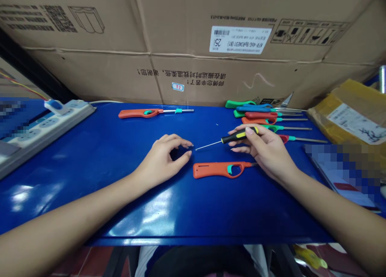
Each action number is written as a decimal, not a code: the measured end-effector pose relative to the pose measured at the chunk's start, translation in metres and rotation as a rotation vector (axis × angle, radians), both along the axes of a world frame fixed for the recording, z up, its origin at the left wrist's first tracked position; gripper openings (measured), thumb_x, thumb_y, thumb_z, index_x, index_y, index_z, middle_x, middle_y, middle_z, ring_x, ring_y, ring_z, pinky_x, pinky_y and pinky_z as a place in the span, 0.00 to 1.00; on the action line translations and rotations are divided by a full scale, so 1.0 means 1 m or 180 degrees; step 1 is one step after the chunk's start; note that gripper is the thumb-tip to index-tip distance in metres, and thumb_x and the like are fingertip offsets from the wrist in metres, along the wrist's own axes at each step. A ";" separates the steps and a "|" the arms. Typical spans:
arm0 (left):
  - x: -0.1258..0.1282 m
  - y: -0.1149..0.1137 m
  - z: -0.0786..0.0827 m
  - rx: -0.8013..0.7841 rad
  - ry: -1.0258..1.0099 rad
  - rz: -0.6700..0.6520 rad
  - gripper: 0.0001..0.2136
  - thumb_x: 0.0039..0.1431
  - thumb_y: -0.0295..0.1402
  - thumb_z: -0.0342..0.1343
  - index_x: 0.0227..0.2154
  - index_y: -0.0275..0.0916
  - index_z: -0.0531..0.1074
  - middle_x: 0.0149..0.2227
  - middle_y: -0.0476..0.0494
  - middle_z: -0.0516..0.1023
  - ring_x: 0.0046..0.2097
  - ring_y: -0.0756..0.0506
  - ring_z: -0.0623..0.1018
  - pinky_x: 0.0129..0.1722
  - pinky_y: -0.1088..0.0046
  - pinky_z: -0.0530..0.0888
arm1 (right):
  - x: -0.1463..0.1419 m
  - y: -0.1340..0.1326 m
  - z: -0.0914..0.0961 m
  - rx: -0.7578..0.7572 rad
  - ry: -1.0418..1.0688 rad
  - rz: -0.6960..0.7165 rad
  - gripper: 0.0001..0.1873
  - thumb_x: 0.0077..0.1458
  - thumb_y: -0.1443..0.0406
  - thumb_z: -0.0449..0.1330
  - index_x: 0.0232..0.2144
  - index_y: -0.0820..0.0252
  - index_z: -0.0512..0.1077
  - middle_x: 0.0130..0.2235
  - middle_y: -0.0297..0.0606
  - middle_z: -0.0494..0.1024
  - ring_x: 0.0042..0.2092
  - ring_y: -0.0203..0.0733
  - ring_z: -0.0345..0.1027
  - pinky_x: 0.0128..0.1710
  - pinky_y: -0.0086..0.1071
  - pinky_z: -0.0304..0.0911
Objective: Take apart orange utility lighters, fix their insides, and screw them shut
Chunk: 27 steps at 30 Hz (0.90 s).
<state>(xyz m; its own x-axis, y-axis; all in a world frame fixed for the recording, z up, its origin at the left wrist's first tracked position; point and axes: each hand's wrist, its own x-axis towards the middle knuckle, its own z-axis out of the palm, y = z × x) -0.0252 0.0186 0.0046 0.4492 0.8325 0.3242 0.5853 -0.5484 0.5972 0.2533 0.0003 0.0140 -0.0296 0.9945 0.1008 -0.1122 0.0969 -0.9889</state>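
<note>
Both forearms are reaching forward; left hand [164, 160] is resting palm-down, fingers curling loosely, thumb off forefinger; right hand [267, 150] is pinching, fingertips pointing left.

A glossy blue worktop [90, 156] reflects overhead light; large printed brown cardboard boxes [181, 40] wall off its far edge.

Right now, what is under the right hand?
An orange lighter lies on the blue table; its handle shows, but its nozzle end runs beneath the right hand and is covered. That hand holds a small screwdriver above it.
</note>
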 end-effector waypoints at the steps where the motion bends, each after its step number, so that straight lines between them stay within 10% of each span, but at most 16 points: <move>1: 0.000 0.000 0.001 0.0011 0.0017 0.0000 0.10 0.62 0.37 0.61 0.43 0.41 0.79 0.44 0.45 0.81 0.46 0.42 0.77 0.49 0.60 0.71 | 0.000 0.000 0.002 0.0029 0.0061 -0.0001 0.12 0.59 0.54 0.65 0.40 0.54 0.77 0.43 0.36 0.82 0.38 0.37 0.81 0.37 0.28 0.79; 27: 0.000 -0.008 0.014 0.0769 0.0059 -0.0172 0.02 0.61 0.33 0.65 0.33 0.44 0.82 0.39 0.50 0.83 0.40 0.45 0.77 0.44 0.62 0.63 | -0.003 -0.006 0.009 0.0128 0.0248 0.0340 0.10 0.62 0.56 0.63 0.41 0.53 0.77 0.44 0.35 0.82 0.37 0.36 0.81 0.35 0.27 0.79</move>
